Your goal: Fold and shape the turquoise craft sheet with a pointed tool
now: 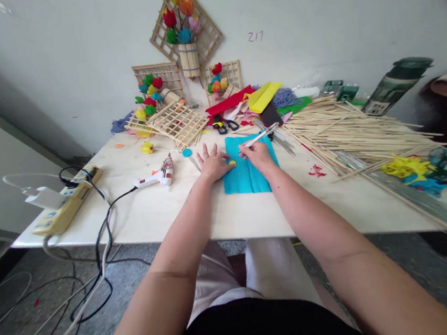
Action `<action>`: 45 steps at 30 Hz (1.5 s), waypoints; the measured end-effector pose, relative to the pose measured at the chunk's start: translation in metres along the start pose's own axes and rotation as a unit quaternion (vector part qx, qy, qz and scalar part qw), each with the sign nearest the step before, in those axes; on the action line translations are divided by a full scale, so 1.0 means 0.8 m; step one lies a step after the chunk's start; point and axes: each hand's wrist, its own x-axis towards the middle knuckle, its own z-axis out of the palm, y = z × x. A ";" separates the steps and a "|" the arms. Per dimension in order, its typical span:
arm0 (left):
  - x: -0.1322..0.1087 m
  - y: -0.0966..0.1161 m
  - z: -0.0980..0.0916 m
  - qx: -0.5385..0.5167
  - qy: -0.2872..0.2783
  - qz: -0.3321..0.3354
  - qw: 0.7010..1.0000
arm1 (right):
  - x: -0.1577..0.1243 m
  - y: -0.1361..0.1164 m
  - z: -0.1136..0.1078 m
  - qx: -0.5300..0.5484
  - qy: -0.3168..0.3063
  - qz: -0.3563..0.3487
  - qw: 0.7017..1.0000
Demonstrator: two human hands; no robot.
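Note:
A blue felt sheet (248, 175) lies on the white table (196, 212) in front of me. My left hand (213, 162) rests at the sheet's left edge with fingers spread, and its thumb presses a small yellow piece (231, 162) onto the felt. My right hand (257, 153) is closed around a silver pen (263, 134), whose tip points down at the felt near the yellow piece.
A white glue gun (156, 178) lies left of my hands, and a power strip (67, 203) with cables sits at the table's left edge. Scissors (224, 126), coloured felt and wooden lattice racks (171, 121) stand behind. A heap of bamboo sticks (346, 129) covers the right side.

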 end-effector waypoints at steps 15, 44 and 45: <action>0.009 -0.004 -0.023 -0.186 0.145 -0.067 0.970 | -0.006 -0.019 -0.010 -0.193 -0.052 0.040 0.979; 0.011 0.015 -0.009 -0.375 -0.099 -0.025 0.921 | 0.002 0.001 -0.019 -0.009 -0.048 0.028 0.998; 0.011 0.015 -0.008 -0.374 -0.101 -0.019 0.922 | 0.001 -0.001 -0.019 -0.001 -0.057 0.020 0.998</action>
